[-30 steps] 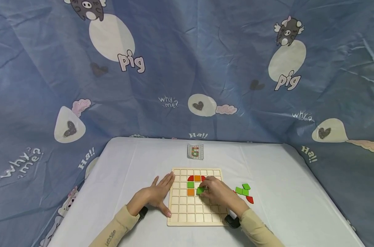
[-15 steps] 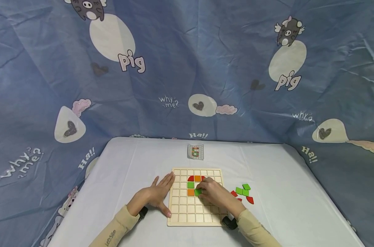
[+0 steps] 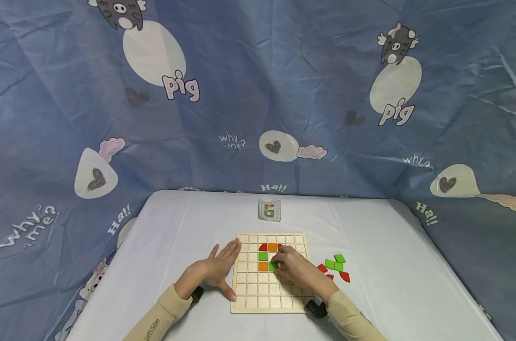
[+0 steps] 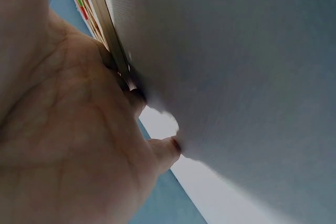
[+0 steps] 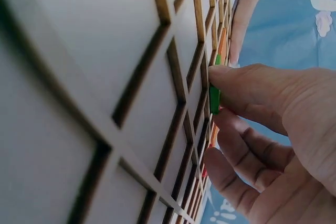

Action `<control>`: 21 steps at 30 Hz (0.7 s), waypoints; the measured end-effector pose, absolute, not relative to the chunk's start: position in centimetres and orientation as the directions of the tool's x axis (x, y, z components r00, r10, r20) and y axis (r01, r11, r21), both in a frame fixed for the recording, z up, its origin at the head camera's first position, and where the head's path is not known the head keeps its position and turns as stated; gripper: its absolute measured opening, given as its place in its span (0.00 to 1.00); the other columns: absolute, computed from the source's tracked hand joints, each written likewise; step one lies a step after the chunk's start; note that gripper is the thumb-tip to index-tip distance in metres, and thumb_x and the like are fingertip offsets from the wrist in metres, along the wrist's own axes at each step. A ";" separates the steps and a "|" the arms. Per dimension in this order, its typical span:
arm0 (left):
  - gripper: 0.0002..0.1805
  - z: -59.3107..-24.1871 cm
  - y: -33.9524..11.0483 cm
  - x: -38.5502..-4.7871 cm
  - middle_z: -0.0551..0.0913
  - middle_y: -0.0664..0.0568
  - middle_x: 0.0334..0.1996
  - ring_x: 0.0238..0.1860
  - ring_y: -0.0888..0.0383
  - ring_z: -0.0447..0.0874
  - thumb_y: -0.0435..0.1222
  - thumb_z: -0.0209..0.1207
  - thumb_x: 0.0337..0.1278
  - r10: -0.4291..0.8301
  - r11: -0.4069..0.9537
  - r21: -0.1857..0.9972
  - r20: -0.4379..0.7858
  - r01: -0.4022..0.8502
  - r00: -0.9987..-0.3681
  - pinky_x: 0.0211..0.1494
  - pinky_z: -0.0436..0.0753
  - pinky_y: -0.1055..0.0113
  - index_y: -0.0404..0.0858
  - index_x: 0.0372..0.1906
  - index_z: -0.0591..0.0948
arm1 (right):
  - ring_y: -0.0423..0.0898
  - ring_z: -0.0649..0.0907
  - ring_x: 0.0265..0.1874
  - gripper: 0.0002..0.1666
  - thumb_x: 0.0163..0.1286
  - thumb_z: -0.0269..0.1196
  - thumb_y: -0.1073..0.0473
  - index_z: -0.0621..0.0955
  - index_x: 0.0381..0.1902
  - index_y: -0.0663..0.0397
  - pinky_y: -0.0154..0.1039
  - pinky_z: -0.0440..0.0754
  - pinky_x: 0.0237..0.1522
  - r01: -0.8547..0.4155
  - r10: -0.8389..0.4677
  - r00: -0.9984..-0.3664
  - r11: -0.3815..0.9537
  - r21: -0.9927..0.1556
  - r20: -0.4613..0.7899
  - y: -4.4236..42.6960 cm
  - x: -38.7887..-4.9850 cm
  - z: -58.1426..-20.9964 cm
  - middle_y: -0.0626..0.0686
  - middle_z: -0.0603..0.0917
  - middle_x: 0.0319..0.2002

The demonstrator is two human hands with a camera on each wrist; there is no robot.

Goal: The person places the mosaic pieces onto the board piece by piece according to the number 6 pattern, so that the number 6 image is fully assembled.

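A wooden grid board lies on the white table. My left hand, fingers spread, rests along its left edge; the left wrist view shows the palm beside the board's side. My right hand pinches a green square tile at a cell right of an orange tile. In the right wrist view, thumb and fingers of that hand are on the green tile, which looks slightly tilted. Another green tile, a red quarter-round piece and an orange tile sit in cells above.
Loose green tiles and red pieces lie on the table right of the board. A small printed pattern card lies beyond the board's far edge. A patterned blue cloth hangs behind the table.
My right hand has moved slightly left with the green tile, which is now next to the orange one. More red pieces show beside the right wrist. My left hand has stayed put.
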State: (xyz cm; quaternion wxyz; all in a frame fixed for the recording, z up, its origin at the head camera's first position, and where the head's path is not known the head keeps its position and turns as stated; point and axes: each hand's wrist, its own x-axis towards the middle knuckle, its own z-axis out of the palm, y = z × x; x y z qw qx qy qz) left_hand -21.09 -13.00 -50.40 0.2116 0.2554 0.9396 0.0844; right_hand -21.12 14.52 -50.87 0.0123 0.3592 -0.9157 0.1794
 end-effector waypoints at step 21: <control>0.81 -50.4 -13.0 -21.1 0.33 0.41 0.78 0.78 0.46 0.33 0.67 0.71 0.20 0.514 0.857 0.257 -0.357 0.447 -0.780 0.76 0.42 0.40 0.33 0.76 0.37 | 0.40 0.80 0.40 0.09 0.63 0.67 0.57 0.84 0.41 0.52 0.34 0.82 0.41 -0.612 -0.590 -0.788 0.726 -0.314 0.175 15.4 -20.7 -50.4 0.46 0.82 0.39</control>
